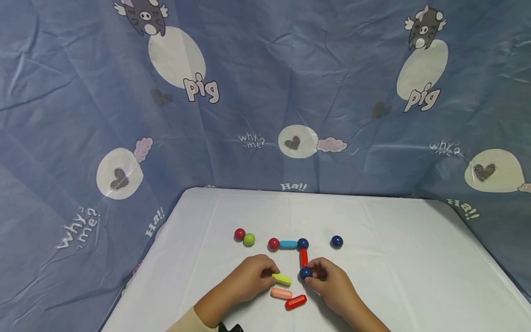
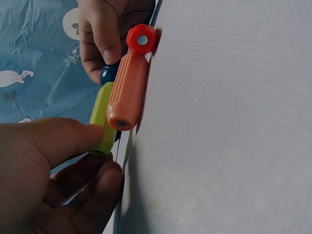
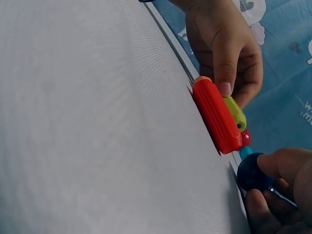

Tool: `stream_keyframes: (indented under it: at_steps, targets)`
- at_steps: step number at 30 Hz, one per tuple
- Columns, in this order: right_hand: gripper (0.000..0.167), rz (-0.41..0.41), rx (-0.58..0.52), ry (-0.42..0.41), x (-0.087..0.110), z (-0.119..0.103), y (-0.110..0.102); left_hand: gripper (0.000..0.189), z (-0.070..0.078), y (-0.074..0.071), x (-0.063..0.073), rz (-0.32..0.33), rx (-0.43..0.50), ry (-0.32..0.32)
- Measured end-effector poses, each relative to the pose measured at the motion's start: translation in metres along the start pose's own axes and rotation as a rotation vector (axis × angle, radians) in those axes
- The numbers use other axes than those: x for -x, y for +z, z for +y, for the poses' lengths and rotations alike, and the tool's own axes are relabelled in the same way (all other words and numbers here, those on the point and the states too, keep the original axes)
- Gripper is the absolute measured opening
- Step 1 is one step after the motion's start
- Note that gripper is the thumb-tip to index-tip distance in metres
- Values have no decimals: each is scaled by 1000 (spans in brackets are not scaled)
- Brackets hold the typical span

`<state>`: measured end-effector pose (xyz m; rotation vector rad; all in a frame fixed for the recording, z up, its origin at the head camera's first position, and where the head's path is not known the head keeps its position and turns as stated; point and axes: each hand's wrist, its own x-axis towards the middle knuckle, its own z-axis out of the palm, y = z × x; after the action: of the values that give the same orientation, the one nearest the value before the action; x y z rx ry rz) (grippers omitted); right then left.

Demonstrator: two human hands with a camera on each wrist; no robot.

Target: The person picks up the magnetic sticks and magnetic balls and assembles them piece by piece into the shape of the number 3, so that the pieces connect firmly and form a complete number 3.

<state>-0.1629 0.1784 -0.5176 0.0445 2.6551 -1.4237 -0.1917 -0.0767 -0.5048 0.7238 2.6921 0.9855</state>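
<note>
My left hand [image 1: 254, 277] pinches one end of a yellow-green magnetic rod [image 1: 282, 279] between thumb and fingers. In my right hand [image 1: 330, 281] a dark blue ball [image 1: 305, 273] is held by thumb and fingertips, at the near end of a red rod [image 1: 304, 258]. That rod runs up to another blue ball [image 1: 303, 243], which a light blue rod [image 1: 288, 245] joins to a red ball [image 1: 274, 244]. Near the hands lie an orange rod [image 1: 281, 293] and a loose red rod [image 1: 296, 302]; a metal disc shows in the loose red rod's end [image 2: 142, 40] in the left wrist view.
A dark red ball [image 1: 239, 234] and a green ball [image 1: 249, 239] sit side by side at the left. One more blue ball [image 1: 337, 241] lies apart on the right. The white table [image 1: 398, 258] meets a blue printed cloth [image 1: 257, 110] behind.
</note>
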Motion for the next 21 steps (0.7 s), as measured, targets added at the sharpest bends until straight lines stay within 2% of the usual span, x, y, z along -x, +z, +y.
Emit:
stream_keyframes:
  at_steps: [12,21]
  targets:
    - [31,1,-3,11,0,0,1,14,2,4,0,72,150,-101]
    - [32,1,6,4,0,-1,0,12,7,8,-2,77,183,-151]
